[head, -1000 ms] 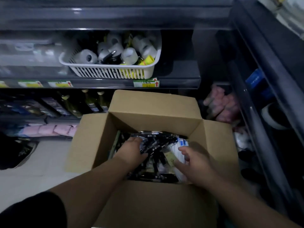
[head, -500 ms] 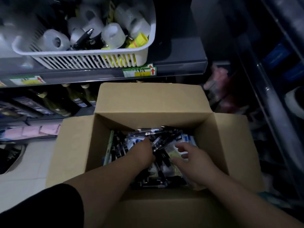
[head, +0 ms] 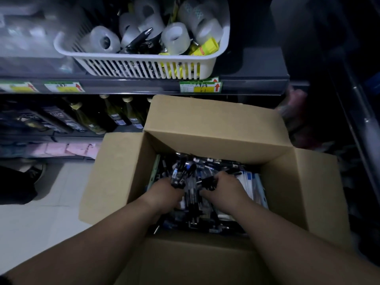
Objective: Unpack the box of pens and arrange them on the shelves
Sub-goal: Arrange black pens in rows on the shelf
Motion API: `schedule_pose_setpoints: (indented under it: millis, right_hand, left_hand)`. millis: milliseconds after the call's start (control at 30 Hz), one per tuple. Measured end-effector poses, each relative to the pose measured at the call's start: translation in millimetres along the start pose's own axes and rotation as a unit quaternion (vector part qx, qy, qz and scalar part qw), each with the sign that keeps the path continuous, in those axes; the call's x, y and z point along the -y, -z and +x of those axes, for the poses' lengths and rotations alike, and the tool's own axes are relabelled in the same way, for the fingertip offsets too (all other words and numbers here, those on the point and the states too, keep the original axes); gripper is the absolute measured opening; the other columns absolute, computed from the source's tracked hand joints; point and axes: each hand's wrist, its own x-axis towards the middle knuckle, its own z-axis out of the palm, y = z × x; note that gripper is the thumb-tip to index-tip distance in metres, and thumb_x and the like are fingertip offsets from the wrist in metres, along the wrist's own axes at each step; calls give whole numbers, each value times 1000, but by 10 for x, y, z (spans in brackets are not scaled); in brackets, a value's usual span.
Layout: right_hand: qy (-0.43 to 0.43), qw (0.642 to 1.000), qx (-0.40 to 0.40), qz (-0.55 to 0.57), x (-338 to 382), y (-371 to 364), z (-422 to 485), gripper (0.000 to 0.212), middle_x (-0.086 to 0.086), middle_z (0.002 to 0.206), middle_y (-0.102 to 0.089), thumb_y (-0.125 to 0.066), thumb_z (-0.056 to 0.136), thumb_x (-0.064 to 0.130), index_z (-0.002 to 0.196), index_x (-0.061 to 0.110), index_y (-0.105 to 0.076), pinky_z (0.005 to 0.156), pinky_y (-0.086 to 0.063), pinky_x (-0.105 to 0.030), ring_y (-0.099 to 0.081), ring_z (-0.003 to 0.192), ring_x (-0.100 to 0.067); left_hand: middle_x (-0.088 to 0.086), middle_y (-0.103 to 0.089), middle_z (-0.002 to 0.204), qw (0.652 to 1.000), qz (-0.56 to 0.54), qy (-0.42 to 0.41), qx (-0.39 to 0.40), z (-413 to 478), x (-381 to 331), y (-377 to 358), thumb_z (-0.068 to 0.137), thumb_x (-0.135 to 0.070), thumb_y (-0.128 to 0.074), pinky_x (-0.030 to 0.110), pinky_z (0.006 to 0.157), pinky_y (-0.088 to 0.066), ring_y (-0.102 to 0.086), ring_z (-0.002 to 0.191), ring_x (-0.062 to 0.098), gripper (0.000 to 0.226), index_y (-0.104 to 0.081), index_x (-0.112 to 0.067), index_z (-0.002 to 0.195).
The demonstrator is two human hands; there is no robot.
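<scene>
An open cardboard box (head: 216, 124) sits on the floor (head: 30, 227) in front of a dark shelf (head: 257, 79), with its four flaps folded outward. Inside lies a loose heap of pens (head: 195, 210), mostly black-barrelled, with some flat white and blue packets (head: 253, 182) along the right wall of the box.

Both of the person's forearms reach down into the box. The left hand (head: 164, 194) is curled around a small bundle of pens (head: 178, 175) whose ends stick up past the fingers. The right hand (head: 222, 192), just beside it, grips a few dark pens (head: 207, 182) of its own, the knuckles facing the camera. Both hands are low over the heap, near the middle of the box.

On the shelf above the box stands a white slatted basket (head: 144, 66) filled with rolls of clear tape (head: 174, 38), a pen and some yellow packets. Green and yellow price labels (head: 200, 87) with red arrows are fixed to the shelf edge. Below that, to the left of the box, are green bottles (head: 115, 114) and pink packs (head: 61, 149). A dark shoe (head: 38, 171) shows at the left edge on the pale floor.
</scene>
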Motion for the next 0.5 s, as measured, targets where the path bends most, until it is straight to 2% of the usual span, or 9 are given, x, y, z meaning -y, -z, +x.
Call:
schedule_pose_setpoints:
  millis: [67,133,200,300,433,500]
  right_hand:
    - [-5,1000,-5,-25,19,-53,21,66,-9,120,-58,-79,73,45,119,7,-50,72,-38,-21,-57,106,-22]
    - [-5,999,-5,-42,14,-93,31,74,-10,123,-56,-82,70,41,124,4,-46,74,-40,-21,-57,108,-22]
    - [-15,998,1,-57,-8,-136,23,86,-10,129,-52,-83,68,43,132,4,-41,80,-45,-23,-56,113,-22]
    - [-26,998,3,-64,-26,-212,2,93,-12,133,-49,-83,67,47,135,6,-37,89,-47,-29,-53,118,-25]
    - [-43,997,38,-58,-11,-171,41,89,-9,127,-58,-82,68,49,134,4,-42,81,-47,-24,-57,112,-22]
    - [-40,994,81,-63,2,-159,75,64,-7,117,-66,-78,74,46,122,9,-58,79,-51,-25,-63,102,-20]
  left_hand:
    - [7,-61,76,999,-34,-4,9,-21,18,9,92,-9,-54,21,51,-45,-56,59,15,15,-53,-16,79]
    - [4,-61,77,998,-57,-7,21,-11,54,9,93,-11,-56,17,42,-42,-55,56,11,9,-54,-15,86]
    - [4,-63,80,997,-76,-7,25,-9,81,5,93,-12,-57,16,42,-42,-58,58,11,3,-55,-12,95]
    - [5,-63,79,995,-93,-10,23,-17,97,6,92,-12,-60,19,46,-44,-58,58,11,10,-57,-10,101]
    - [4,-63,73,995,-95,-27,11,-38,82,16,91,-11,-60,14,44,-43,-56,56,10,4,-56,-13,90]
    - [6,-65,77,996,-85,-31,6,-25,93,20,91,-14,-60,19,51,-44,-58,61,12,4,-57,-14,92]
